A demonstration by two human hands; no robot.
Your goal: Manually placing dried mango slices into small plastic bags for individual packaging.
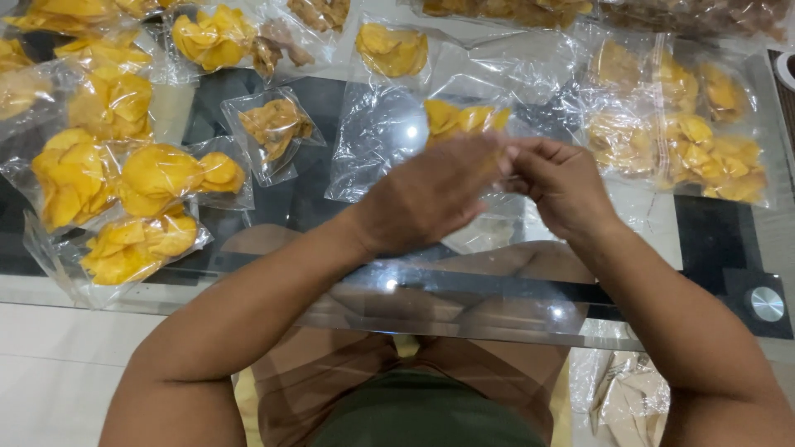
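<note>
Filled clear bags of yellow chips lie at the left of the glass worktop. At centre, the left hand and right hand meet, fingers pinched on a clear plastic bag held just above the worktop. More filled bags lie at right

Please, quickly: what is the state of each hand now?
Left hand: closed, pinching the clear plastic bag of yellow chips.
Right hand: closed on the same bag.
</note>
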